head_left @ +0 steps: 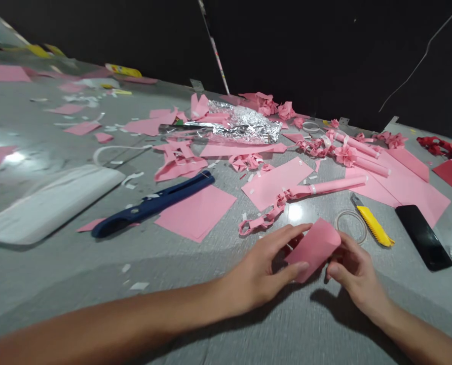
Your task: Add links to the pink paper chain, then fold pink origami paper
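Pinching curled paper (pixel 314 249) with left hand (pixel 254 271).

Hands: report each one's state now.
Left hand: closed on the curled pink paper.
Right hand: half-curled at the paper's edge; whether it grips cannot be told.

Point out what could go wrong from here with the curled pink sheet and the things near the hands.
The curled pink sheet might crease where the left hand's thumb presses it. The linked paper chain lies just beyond that hand and could get snagged or flattened. The yellow cutter lies near the right hand, a possible nick risk; I can't tell whether its blade is out.
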`<state>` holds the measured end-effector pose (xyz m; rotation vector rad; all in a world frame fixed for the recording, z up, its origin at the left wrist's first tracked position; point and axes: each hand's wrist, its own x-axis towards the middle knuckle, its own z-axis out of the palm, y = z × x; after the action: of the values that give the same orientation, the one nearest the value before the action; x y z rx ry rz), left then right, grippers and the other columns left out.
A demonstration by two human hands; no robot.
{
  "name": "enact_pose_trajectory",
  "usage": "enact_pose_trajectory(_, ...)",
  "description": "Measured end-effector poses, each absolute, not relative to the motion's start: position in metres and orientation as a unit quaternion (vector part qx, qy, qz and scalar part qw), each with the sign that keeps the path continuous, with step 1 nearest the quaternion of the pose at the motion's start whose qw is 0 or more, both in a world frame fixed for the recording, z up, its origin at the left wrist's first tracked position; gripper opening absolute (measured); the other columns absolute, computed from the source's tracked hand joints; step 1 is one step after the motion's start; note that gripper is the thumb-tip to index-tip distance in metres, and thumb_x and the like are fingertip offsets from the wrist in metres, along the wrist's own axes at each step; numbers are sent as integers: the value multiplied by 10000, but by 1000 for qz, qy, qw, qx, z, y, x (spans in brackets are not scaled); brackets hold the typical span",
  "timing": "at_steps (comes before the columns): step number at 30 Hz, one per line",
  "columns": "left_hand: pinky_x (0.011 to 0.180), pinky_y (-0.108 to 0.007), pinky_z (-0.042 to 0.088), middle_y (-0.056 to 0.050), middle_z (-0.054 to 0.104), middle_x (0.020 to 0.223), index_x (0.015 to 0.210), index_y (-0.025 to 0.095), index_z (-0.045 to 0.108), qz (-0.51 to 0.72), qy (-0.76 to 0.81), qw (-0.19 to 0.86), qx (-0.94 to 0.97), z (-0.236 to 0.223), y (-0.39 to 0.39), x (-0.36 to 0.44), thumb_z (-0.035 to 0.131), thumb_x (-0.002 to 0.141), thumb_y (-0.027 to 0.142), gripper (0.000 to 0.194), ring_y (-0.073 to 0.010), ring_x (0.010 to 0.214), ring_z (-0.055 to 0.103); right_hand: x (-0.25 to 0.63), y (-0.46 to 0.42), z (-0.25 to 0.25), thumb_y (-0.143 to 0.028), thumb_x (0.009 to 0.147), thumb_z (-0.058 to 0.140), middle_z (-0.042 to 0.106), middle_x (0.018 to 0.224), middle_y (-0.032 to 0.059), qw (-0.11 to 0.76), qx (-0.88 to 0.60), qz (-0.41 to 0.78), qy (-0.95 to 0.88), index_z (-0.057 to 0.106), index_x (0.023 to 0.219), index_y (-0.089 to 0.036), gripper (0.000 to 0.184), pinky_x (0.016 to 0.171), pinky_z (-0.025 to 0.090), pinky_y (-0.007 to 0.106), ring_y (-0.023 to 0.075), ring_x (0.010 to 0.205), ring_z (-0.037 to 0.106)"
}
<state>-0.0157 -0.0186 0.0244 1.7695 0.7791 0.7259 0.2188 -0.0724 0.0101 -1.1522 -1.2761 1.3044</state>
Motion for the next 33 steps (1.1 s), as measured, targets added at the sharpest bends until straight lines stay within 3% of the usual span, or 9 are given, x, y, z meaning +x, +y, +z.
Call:
enact_pose_trajectory(5,887,-368,549,-80,723,1269,1489,269,556,265,320,627,659,21,-32,-8,726,945,361,578,-246,1065,676,211,-77,18,-454,968,765,764,952,64,437,-483,554,-518,772,1156,-217,302,743,571,317,200,816,694)
enact_pose_trajectory(13,770,-304,482,-52,714,978,1210,181,642,248,309,710,582,17,-32,-4,696,961,418,348,-178,845,633,211,-79,19,-452,987,728,762,909,56,400,-512,529,-545,790,1044,-191,274,743,531,309,201,805,660)
enact_pose_trajectory(18,736,-287,484,-53,725,932,1054,157,690,241,308,697,601,16,-29,-4,659,990,450,301,-171,809,641,208,-80,17,-457,968,735,710,826,37,390,-550,506,-538,785,942,-183,280,678,482,288,181,732,595)
enact_pose_trajectory(23,698,-270,455,-53,751,905,1048,149,741,226,317,662,641,15,-30,-5,599,1028,456,339,-159,767,629,205,-80,16,-457,959,737,664,768,19,394,-557,499,-535,767,880,-182,288,645,457,273,168,701,556)
enact_pose_trajectory(33,627,-236,388,5,646,765,928,160,715,214,324,642,660,24,-31,-5,553,1036,383,296,-124,672,510,202,-80,21,-415,950,715,619,673,2,385,-574,472,-547,702,757,-193,296,575,414,265,154,630,507)
